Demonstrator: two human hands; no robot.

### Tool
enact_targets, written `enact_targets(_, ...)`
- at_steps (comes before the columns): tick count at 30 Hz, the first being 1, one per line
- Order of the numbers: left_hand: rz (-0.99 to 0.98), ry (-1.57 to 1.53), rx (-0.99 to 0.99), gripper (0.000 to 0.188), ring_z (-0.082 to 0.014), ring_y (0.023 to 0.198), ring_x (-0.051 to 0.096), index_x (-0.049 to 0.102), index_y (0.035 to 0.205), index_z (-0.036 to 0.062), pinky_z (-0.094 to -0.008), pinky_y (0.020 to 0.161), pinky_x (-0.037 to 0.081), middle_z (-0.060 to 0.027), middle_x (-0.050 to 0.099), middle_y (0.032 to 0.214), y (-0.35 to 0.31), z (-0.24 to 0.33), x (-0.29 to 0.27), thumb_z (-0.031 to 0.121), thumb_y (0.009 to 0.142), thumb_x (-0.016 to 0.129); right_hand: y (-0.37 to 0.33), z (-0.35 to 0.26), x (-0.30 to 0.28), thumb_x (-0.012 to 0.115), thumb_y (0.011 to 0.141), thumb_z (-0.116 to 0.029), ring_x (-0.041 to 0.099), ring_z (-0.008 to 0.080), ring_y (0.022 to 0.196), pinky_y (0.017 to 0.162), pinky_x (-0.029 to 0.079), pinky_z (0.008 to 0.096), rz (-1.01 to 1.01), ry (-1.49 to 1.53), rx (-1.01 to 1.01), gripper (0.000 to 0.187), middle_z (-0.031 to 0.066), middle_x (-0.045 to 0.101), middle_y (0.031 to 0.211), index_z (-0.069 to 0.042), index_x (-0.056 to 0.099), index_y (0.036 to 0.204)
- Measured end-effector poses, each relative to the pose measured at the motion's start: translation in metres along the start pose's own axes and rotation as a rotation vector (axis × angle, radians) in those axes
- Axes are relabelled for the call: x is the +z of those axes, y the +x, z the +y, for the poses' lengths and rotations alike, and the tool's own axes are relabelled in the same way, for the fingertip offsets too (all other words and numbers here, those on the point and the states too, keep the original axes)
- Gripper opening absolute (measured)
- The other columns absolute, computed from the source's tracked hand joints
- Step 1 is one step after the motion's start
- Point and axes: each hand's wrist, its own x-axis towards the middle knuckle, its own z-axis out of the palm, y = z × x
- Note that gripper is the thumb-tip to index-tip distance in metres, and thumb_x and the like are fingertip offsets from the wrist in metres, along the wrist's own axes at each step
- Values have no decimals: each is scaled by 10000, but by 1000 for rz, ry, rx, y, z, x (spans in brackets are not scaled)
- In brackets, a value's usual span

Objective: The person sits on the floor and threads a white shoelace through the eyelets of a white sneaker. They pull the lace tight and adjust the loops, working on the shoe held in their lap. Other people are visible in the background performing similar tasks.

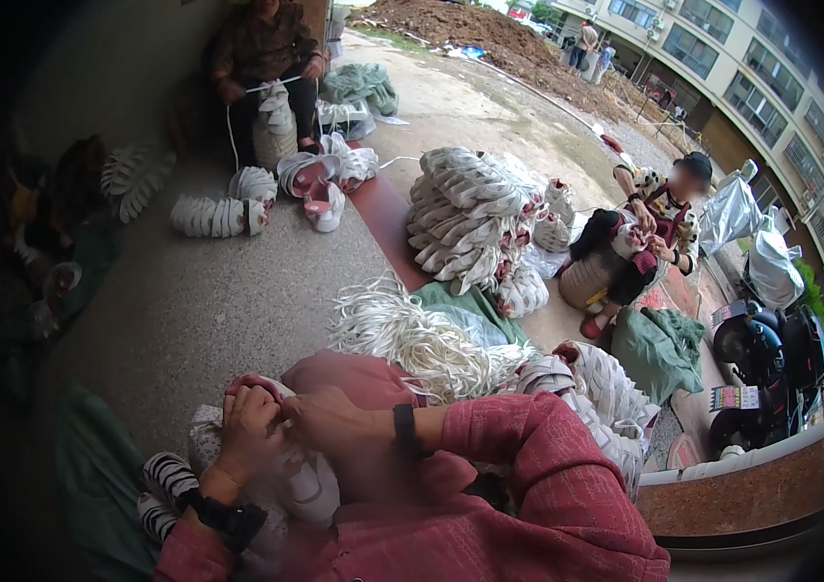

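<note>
In my lap lies a white shoe upper [313, 488] with a red lining. My left hand [249, 427] is closed around its collar. Against that same collar my right hand [332, 424] is closed in a pinch, and whatever its fingertips hold is hidden. A dark band circles each wrist. Beyond my right arm spreads a loose heap of white shoelaces [421, 339]. More white shoe uppers [611, 393] are piled to the right of the laces.
A tall stack of nested shoe uppers [465, 218] stands ahead, with shorter rows [213, 215] at far left. One seated co-worker [669, 209] handles an upper at right; another [266, 58] stretches a white lace at the back. Green sacks [659, 349] and parked scooters [771, 339] stand right.
</note>
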Motion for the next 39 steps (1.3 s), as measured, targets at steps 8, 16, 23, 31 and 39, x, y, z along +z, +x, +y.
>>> enact_targets(8,-126,-29,-10,235,-341,1003,482,560,943,68,-459,893,373,-126,508,1002,0,-4,-4,135,755,683,-3,12,-7,606,883,-260,623,408,823,729,479,503,-86,51,0,259,193,619,851,-7,552,894)
enact_targets(16,-56,-144,-68,163,-323,965,511,635,921,34,-461,868,399,-123,552,971,5,-2,2,139,798,648,5,10,-34,670,806,-156,632,411,872,740,499,482,84,227,-277,486,204,603,1005,-34,458,1226)
enact_targets(23,27,-225,-120,136,-339,969,534,648,883,-3,-451,894,429,-149,581,971,8,-3,7,93,816,578,9,19,-36,674,793,-153,647,406,886,745,516,467,-135,241,-148,582,201,613,1035,-43,415,1302)
enact_targets(31,-114,-942,-536,237,-119,893,534,602,830,16,-279,804,442,-37,562,970,-3,-41,-25,204,969,565,24,16,-40,515,746,-115,600,348,1045,917,477,419,-290,407,-136,538,181,559,1161,-44,494,1279)
enact_targets(39,105,-616,-587,325,-119,811,592,652,975,13,-265,741,493,-44,630,968,-57,-22,-67,328,1015,583,48,0,-37,600,932,-301,590,288,994,841,478,406,-273,64,-225,283,104,611,1008,-34,655,1009)
